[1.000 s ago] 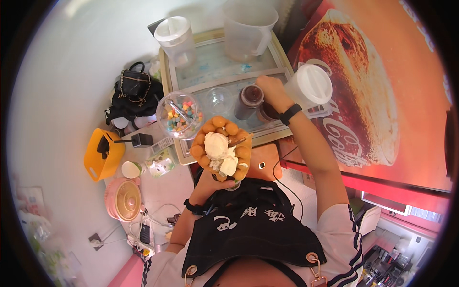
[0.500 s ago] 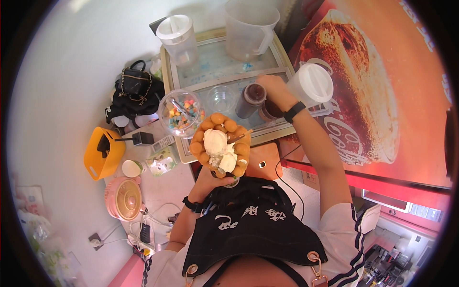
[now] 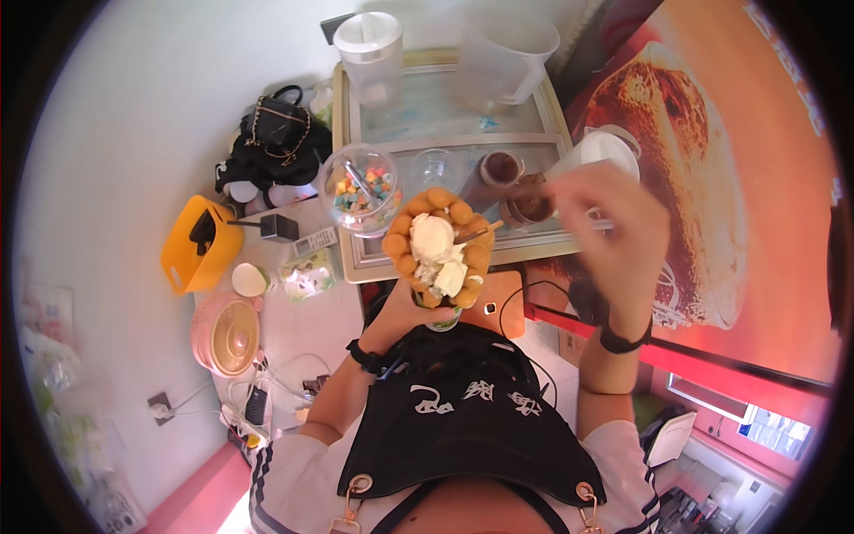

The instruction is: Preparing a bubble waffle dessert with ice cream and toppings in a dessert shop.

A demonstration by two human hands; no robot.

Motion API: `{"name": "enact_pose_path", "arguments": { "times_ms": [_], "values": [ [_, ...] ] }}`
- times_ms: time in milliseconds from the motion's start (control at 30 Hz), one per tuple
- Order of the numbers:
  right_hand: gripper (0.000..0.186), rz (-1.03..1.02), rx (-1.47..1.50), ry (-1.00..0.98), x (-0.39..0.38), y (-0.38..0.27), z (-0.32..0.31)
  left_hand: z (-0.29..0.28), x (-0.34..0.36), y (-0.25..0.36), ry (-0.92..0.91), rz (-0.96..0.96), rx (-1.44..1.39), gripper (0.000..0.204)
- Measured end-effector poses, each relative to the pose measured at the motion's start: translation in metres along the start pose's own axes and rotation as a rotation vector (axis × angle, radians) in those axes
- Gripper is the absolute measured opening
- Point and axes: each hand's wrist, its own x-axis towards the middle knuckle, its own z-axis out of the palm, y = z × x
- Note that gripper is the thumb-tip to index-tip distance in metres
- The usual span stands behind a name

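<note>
My left hand [image 3: 402, 311] is wrapped round the base of a bubble waffle cone [image 3: 478, 260], held upright in front of my apron. White ice cream scoops [image 3: 433, 238] fill the cone, and a thin brown stick [image 3: 479, 233] pokes out on its right. Motion smears my right hand [image 3: 620, 230], raised to the right of the cone; its fingers do not show clearly, nor whether anything is in them. Close to those fingertips stands an open cup of brown contents [image 3: 530, 206]. A taller container with a dark brown top [image 3: 501, 169] is beside it.
A clear bowl of colourful candies [image 3: 360, 190] and a clear cup [image 3: 436, 169] stand on the glass-topped freezer [image 3: 400, 125]. Plastic jugs [image 3: 369, 58] are behind. On the left are a yellow basket [image 3: 203, 245], a pink pot [image 3: 227, 334] and cables.
My right hand has drawn back from the brown cup, toward me and rightward. My left hand still holds the waffle cone. The whole view has shifted slightly.
</note>
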Motion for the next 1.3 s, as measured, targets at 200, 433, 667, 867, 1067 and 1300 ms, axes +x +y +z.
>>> {"name": "enact_pose_path", "arguments": {
  "times_ms": [200, 433, 667, 867, 1067, 1300],
  "values": [
    [0.017, -0.441, -0.02, -0.596, 0.019, -0.04, 0.052, 0.018, -0.002, 0.004, 0.14, 0.096, 0.013, 0.09],
    [0.011, -0.555, -0.072, -0.752, 0.02, -0.051, 0.095, 0.007, -0.018, 0.002, 0.203, 0.069, -0.001, 0.09],
    [0.018, -0.587, -0.075, -0.755, 0.017, -0.056, 0.139, -0.006, -0.041, 0.003, 0.303, 0.119, -0.084, 0.082],
    [0.02, -0.699, 0.084, -0.77, 0.03, -0.051, 0.169, -0.015, -0.05, 0.012, 0.407, 0.193, -0.16, 0.075],
    [0.015, 0.026, 0.386, -0.612, 0.079, -0.029, 0.196, -0.05, -0.069, -0.009, 0.524, 0.284, -0.242, 0.067],
    [0.021, 0.311, -0.15, -0.896, 0.077, 0.048, 0.3, -0.082, -0.085, -0.001, 0.652, 0.348, -0.188, 0.064]
  ]
}}
